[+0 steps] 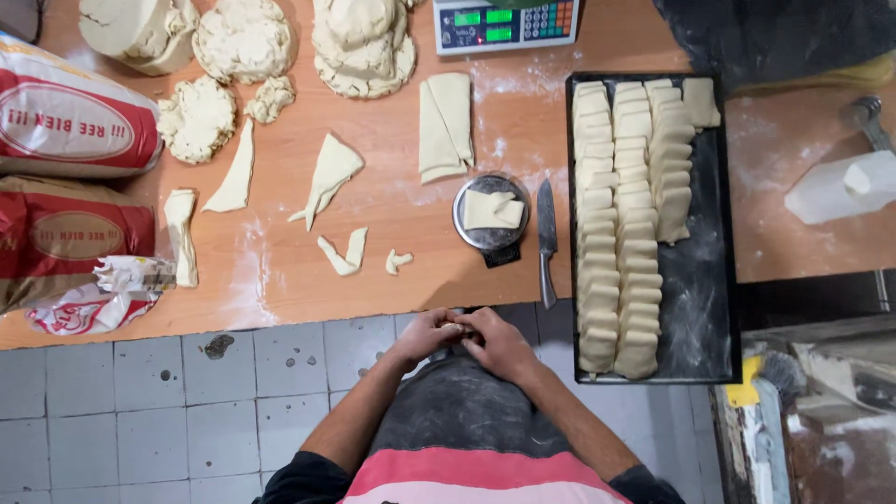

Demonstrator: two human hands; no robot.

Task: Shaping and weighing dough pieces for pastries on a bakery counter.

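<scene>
Nearest you is your striped shirt and dusty apron [467, 420]. Just above it your left hand [427, 334] and right hand [499, 342] meet at the wooden table's [280, 280] near edge. Both are curled with fingertips pressed together over something small between them. What it is you cannot tell, since the fingers hide it.

Just past your hands a round scale pan [491, 213] sits on the table with a folded piece of dough [493, 210] in it. A knife [547, 243] lies just beside the pan on the right, blade pointing away from you. To the right of the knife stands a black tray [700, 280], lined with three rows of cut dough slabs [621, 224].

Left of the pan, small dough scraps [343, 252] and triangular offcuts [327, 177] lie scattered on the floured wood. Flour sacks [70, 177] rest at the far left. At the far edge sit large dough lumps [243, 37] and a digital scale [504, 23].
</scene>
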